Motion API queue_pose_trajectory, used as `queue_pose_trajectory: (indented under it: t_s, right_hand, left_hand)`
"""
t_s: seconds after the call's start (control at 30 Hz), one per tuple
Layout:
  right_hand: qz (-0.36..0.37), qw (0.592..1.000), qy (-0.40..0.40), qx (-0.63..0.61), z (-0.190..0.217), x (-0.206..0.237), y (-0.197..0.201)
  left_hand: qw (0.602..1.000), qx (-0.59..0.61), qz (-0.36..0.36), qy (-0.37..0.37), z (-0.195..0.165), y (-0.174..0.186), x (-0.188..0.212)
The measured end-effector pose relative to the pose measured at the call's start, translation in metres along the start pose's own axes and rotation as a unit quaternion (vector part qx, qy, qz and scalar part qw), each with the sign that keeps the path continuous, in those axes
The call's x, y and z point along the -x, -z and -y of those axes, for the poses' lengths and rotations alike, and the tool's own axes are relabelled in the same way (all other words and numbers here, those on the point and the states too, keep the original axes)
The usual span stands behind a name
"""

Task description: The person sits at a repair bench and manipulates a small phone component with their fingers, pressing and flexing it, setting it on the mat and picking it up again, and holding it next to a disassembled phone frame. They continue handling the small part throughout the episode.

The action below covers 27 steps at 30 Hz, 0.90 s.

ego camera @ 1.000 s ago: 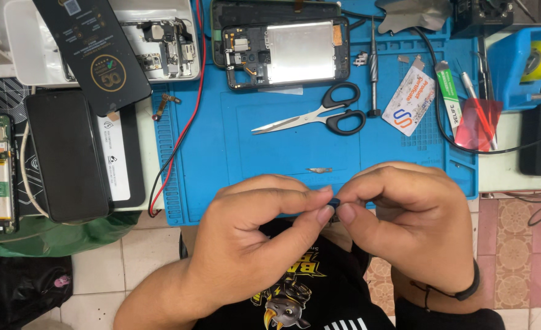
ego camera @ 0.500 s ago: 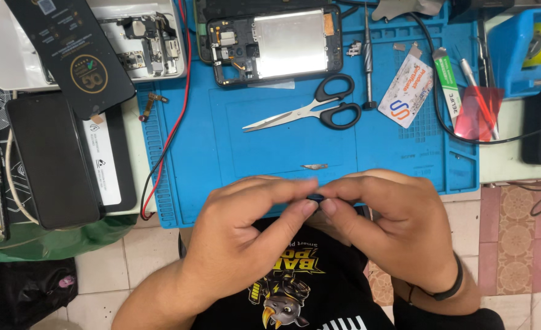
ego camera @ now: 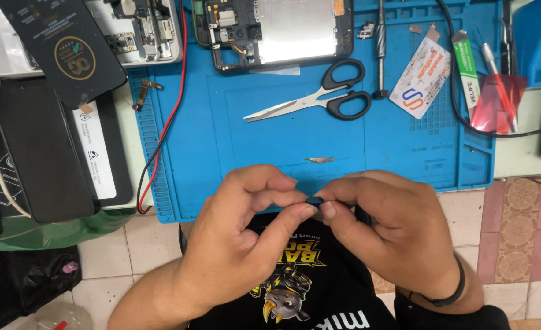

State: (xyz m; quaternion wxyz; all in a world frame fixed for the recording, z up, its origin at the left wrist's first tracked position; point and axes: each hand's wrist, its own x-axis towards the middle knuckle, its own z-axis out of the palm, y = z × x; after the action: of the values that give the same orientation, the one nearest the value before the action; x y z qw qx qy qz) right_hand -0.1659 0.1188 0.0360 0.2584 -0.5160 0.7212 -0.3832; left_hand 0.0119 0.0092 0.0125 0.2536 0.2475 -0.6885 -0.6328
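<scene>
My left hand [ego camera: 243, 235] and my right hand [ego camera: 386, 226] meet just below the near edge of the blue work mat [ego camera: 221, 140], over my lap. Between the thumbs and forefingers of both hands I pinch a tiny dark part [ego camera: 314, 200]; most of it is hidden by the fingertips. A small silvery sliver [ego camera: 319, 160] lies on the mat just beyond my fingers. Further back, black-handled scissors [ego camera: 319, 101] lie on the mat, and an opened phone [ego camera: 276, 27] with a bare metal plate sits at the mat's far edge.
Two black phone panels [ego camera: 47, 146] and a dark box [ego camera: 62, 49] lie left of the mat, with a red wire [ego camera: 166, 122] along its left edge. A screwdriver [ego camera: 380, 49], a plastic card [ego camera: 420, 76], a small tube [ego camera: 466, 64] and tweezers [ego camera: 500, 85] sit at the right.
Both hands stay pinched together on the small part and have shifted only slightly. The view has dipped a little, so the mat's items sit higher in frame.
</scene>
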Motion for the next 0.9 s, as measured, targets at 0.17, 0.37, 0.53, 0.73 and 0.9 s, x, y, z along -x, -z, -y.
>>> queue_pose_trajectory:
  t_s: [0.17,0.37,0.53,0.73,0.9]
  right_hand:
    - [0.004,1.0,-0.018,-0.02,-0.002,0.0,-0.002]
    - [-0.01,0.999,-0.03,-0.035,-0.007,-0.001,-0.008]
    - [-0.032,0.999,-0.038,-0.022,-0.011,-0.002,-0.014]
    - [-0.06,0.996,-0.064,-0.027,-0.013,0.0,-0.018]
    - [-0.024,0.989,-0.054,-0.137,-0.02,-0.001,-0.014]
  left_hand:
    - [0.999,-0.009,0.015,0.029,-0.006,0.004,-0.005]
    - [0.997,-0.071,0.037,-0.016,-0.007,0.01,-0.015]
    - [0.997,-0.066,0.049,-0.012,-0.004,0.01,-0.02]
    - [0.997,-0.067,0.028,0.005,-0.001,0.008,-0.019]
    - [0.998,-0.048,0.002,0.049,0.0,0.006,-0.017]
